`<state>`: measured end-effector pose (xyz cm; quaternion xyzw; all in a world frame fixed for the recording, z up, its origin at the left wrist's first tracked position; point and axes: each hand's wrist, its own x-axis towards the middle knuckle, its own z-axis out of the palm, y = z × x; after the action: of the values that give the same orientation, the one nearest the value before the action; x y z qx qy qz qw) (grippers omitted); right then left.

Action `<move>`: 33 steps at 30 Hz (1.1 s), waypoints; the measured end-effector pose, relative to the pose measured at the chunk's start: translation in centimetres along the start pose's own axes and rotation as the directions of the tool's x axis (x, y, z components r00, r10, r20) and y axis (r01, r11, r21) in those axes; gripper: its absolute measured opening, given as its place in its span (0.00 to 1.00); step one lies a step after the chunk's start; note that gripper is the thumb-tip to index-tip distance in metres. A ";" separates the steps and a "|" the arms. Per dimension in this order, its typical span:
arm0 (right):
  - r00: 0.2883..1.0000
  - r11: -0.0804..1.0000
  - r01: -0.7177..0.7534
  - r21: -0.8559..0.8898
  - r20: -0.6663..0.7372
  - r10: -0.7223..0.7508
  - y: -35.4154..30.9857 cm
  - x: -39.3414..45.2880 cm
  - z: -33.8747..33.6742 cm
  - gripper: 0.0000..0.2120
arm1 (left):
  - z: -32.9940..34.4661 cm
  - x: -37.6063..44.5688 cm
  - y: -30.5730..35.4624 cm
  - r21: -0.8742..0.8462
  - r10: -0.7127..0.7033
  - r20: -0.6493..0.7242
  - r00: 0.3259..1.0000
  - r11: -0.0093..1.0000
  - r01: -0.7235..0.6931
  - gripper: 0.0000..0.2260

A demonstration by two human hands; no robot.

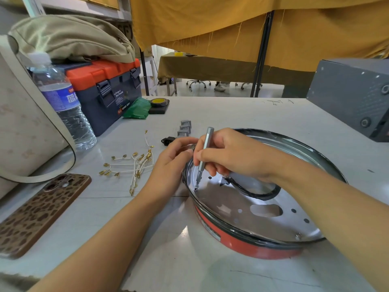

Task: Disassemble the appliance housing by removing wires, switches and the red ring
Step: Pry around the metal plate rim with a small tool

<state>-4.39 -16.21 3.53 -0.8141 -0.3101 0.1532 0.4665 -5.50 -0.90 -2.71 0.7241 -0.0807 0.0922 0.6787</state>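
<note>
White table (231, 114) in foreground. Mustard cloth (231, 24) hangs behind on a black pole (262, 53). Beyond: cloth-covered bench (210, 66), chair bases (197, 82) on pale floor (210, 92).

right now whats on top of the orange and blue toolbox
A beige bag lies slumped across the lid of the toolbox, covering most of it. Whatever else sits on the lid under the bag is hidden.

workshop — toolbox (105, 85), worktable (231, 114)
</note>
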 end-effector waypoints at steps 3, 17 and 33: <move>1.000 0.998 0.029 -0.049 -0.006 -0.029 0.1 0.0 0.1 0.13 | -0.4 0.1 0.4 0.173 0.074 -0.061 0.995 0.983 -0.062 0.09; 1.000 0.998 -0.008 -0.069 0.014 0.009 0.5 0.2 -0.2 0.08 | -3.0 -0.6 5.1 0.732 -0.153 0.355 0.922 0.659 -0.173 0.11; 1.000 0.998 0.022 -0.057 0.022 -0.021 0.4 0.2 -0.3 0.18 | -1.9 -0.6 5.5 0.731 -0.290 0.293 0.911 0.682 -0.018 0.10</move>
<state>-3.91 -16.44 3.35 -0.8221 -0.3282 0.1480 0.4411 -7.50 0.66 2.58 0.9385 -0.1149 -0.0801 0.3157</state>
